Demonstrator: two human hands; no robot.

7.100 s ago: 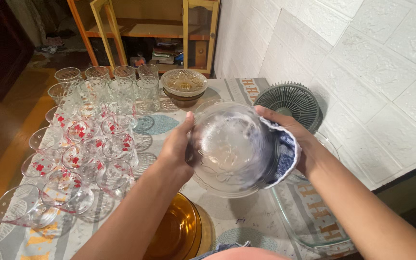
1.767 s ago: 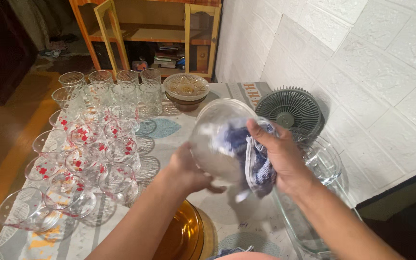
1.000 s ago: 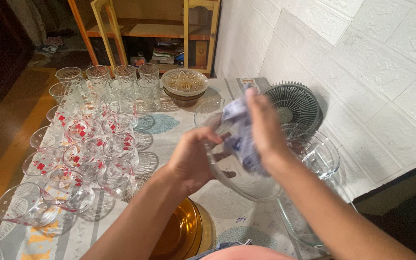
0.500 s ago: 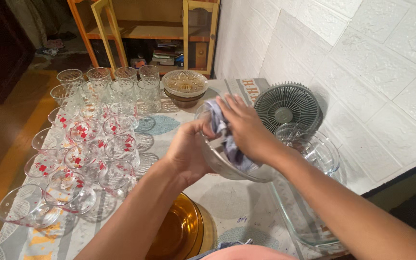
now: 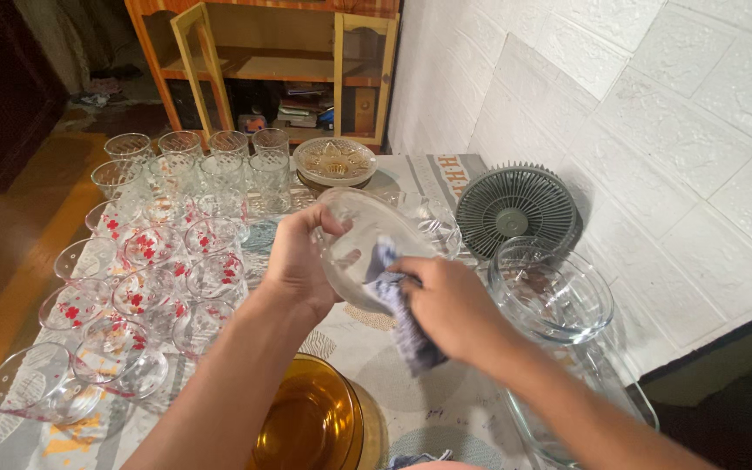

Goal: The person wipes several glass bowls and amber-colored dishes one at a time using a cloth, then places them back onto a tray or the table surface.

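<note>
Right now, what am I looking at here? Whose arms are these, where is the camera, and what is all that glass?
No machine: a person's two bare arms, filmed by a camera worn on the head, looking down. The left hand holds a clear glass bowl tilted up, and the right hand presses a blue-and-white cloth against it. On the patterned table stand rows of drinking glasses, some with red flowers, an amber bowl, stacked clear bowls and a small grey fan.

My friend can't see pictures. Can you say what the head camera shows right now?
A left hand holds a clear glass bowl tilted above a table while the right hand wipes it with a blue and white cloth. Rows of drinking glasses stand to the left, an amber bowl sits near, and a small grey fan stands by the wall.
</note>
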